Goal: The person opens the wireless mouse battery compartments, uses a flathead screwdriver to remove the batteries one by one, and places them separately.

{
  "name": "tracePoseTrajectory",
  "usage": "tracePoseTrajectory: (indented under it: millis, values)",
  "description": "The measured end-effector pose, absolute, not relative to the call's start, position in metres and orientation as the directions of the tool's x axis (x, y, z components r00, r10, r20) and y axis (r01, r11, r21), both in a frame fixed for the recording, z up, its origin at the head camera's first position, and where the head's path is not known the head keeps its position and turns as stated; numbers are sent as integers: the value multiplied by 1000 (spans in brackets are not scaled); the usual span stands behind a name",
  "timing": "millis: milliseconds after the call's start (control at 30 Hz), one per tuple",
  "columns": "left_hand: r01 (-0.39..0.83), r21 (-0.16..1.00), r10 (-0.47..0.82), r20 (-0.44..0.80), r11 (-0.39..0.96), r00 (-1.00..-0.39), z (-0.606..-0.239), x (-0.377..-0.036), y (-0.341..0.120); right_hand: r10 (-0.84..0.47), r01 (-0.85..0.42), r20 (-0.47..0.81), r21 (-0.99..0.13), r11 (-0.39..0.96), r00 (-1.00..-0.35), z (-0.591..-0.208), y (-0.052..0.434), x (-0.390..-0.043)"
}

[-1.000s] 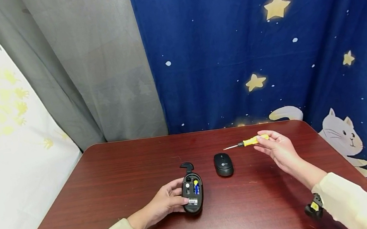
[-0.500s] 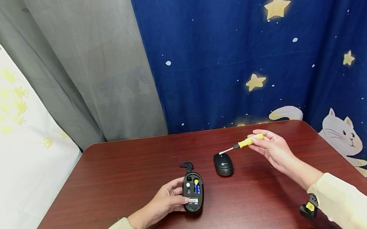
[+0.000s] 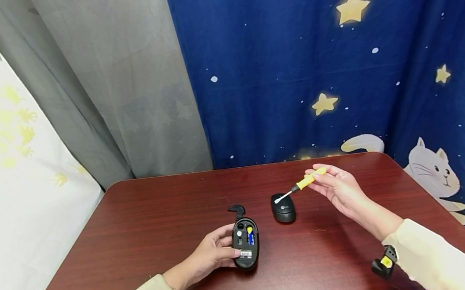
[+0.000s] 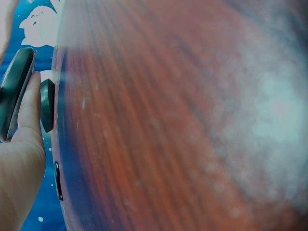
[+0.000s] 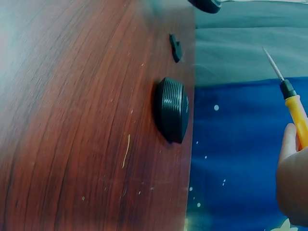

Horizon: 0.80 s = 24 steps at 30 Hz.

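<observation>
An upturned black mouse [image 3: 245, 243] lies on the dark red table [image 3: 138, 237], its battery bay uncovered and a battery showing inside. My left hand [image 3: 214, 254] grips its left side; the left wrist view shows the thumb along the mouse [image 4: 14, 91]. My right hand [image 3: 336, 187] pinches a yellow-handled screwdriver [image 3: 306, 181] above the table, its metal tip slanting down-left over a second black mouse [image 3: 283, 207]. In the right wrist view the screwdriver [image 5: 296, 108] is at the right edge and the second mouse [image 5: 172, 109] lies on the wood.
A small black cover piece [image 3: 237, 209] lies just beyond the upturned mouse. Grey and blue star-printed curtains hang behind the table's far edge. Bare wood stretches to the left and along the front.
My right hand has moved left and tilted the screwdriver, so the tip now dips toward the second mouse. The left hand and the upturned mouse have stayed put.
</observation>
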<state>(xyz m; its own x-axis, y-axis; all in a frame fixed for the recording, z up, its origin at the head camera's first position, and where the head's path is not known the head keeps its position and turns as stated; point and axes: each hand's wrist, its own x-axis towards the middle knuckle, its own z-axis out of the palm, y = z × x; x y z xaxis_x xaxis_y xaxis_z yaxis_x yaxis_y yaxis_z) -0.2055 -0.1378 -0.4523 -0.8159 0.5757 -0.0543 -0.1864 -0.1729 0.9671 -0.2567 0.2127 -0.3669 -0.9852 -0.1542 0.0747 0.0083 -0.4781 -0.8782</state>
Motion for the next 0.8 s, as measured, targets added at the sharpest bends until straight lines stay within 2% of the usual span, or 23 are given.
tracePoseTrajectory:
  millis: [233, 800]
  values:
    - [-190, 967, 574, -58, -172, -817, -450, -204, -136, -172, -3, 98, -878, -478, -980, -364, 205, -255]
    - [-167, 973, 578, -45, -160, -815, -448, -203, -134, -122, -58, 122, -901, -430, -985, -356, 174, -250]
